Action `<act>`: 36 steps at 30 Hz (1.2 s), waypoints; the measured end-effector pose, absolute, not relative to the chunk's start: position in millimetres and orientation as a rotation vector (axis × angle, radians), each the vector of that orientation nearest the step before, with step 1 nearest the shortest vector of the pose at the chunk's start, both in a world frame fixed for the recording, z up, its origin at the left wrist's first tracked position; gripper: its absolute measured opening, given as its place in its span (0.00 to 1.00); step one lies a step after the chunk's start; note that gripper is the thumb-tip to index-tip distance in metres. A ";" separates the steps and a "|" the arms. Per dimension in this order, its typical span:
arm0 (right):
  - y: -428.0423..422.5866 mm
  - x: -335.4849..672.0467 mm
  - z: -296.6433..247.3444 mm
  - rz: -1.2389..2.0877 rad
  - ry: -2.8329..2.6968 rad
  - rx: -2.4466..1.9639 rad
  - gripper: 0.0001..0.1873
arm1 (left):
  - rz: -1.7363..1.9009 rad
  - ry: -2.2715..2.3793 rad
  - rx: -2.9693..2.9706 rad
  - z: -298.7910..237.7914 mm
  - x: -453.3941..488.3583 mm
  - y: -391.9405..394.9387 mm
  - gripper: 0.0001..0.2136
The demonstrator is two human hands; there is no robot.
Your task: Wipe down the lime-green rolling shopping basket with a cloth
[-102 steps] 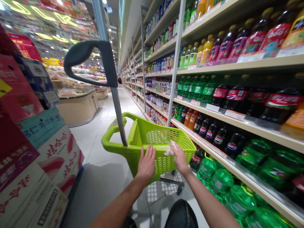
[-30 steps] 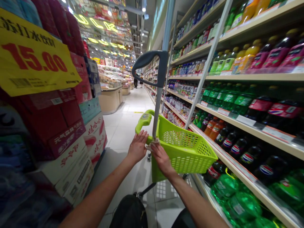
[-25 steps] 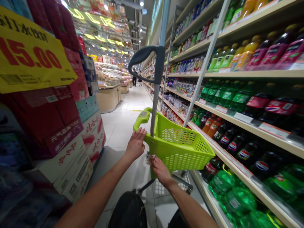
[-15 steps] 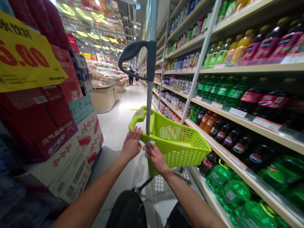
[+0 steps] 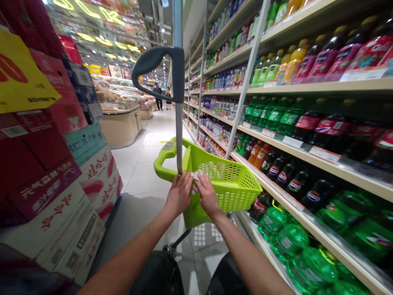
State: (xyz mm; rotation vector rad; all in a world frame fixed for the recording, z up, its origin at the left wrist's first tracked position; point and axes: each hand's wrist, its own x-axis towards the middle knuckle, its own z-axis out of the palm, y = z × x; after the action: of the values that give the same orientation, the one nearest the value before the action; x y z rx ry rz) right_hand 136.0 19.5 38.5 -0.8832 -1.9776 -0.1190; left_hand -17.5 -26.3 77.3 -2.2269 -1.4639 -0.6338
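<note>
A lime-green plastic shopping cart (image 5: pixel 233 198) stands in front of me, its perforated basket pointing right and a grey pole (image 5: pixel 179 139) rising at its near end. On the basket's near rim, just right of the pole's foot, is a crumpled whitish cloth (image 5: pixel 195 176). My right hand (image 5: pixel 208 194) presses this cloth to the rim with closed fingers. My left hand (image 5: pixel 179 194) is close beside it, its fingers bent over the rim at the pole and near the cloth's left edge. Both thumbs are mostly hidden.
Shelves of drink bottles (image 5: pixel 288 119) line the right side, close to the cart. Stacked cartons (image 5: pixel 76 196) stand on the left. A dark grey loop handle (image 5: pixel 159 73) sticks out from the pole. Two people (image 5: pixel 158 96) are far down the tiled aisle (image 5: pixel 132 164).
My left hand has moved from the green handle's corner to the rim beside my right hand. My right hand has shifted slightly up with the cloth. The view has turned a little right.
</note>
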 end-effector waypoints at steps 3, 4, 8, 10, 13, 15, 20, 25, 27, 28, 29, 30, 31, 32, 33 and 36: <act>27.9 181.5 15.6 -0.138 -1.886 -1.050 0.29 | -0.577 -1.496 -2.215 75.6 -15.4 -25.0 0.26; 29.8 192.7 11.2 -0.143 -1.841 -1.105 0.30 | -0.572 -1.499 -2.210 74.8 -13.8 -24.6 0.26; 31.5 188.5 13.0 -0.144 -1.838 -1.132 0.29 | -0.548 -1.453 -2.227 69.6 3.6 -19.3 0.26; 30.8 172.1 16.6 -0.139 -1.924 -1.055 0.28 | -0.516 -1.444 -2.228 66.3 14.0 -15.1 0.25; 31.8 174.5 13.3 -0.139 -1.984 -1.010 0.28 | -0.474 -1.460 -2.219 62.8 20.6 -10.8 0.25; 33.9 198.4 6.1 -0.155 -1.933 -1.075 0.29 | -0.463 -1.447 -2.230 62.3 20.1 -9.8 0.26; 34.7 232.4 -3.5 -0.191 -1.800 -1.213 0.28 | -0.442 -1.512 -2.266 64.3 31.4 -8.6 0.25; 28.8 209.8 -2.7 -0.169 -1.994 -1.043 0.26 | -0.337 -1.539 -2.352 64.4 50.1 -5.8 0.25; 29.2 227.7 -6.5 -0.180 -1.984 -1.103 0.25 | -0.329 -1.522 -2.364 64.3 49.6 -5.5 0.25; 30.3 242.3 -9.1 -0.189 -1.956 -1.154 0.25 | -0.326 -1.510 -2.374 64.2 48.6 -5.6 0.26; 31.8 257.8 -11.7 -0.199 -1.919 -1.207 0.25 | -0.323 -1.507 -2.379 63.9 47.9 -5.7 0.26; 33.5 271.7 -13.9 -0.210 -1.876 -1.256 0.25 | -0.323 -1.518 -2.373 63.5 48.1 -5.8 0.26; 35.1 281.7 -15.5 -0.221 -1.831 -1.295 0.26 | -0.329 -1.540 -2.361 62.9 49.3 -5.6 0.26; 36.5 286.5 -16.4 -0.228 -1.793 -1.320 0.26 | -0.334 -1.557 -2.352 62.0 51.7 -5.3 0.26; 37.5 285.5 -16.6 -0.228 -1.776 -1.325 0.27 | -0.336 -1.560 -2.354 60.9 55.0 -4.8 0.25; 38.0 260.3 -15.0 -0.185 -1.875 -1.234 0.29 | -0.294 -1.537 -2.397 57.9 65.9 -2.7 0.26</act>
State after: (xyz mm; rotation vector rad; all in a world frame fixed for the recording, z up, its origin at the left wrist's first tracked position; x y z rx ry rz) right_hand 260.3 38.0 -15.0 -1.2343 -1.8749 -0.1850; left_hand 65.9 -2.7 57.9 -2.3973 -1.5365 -0.2938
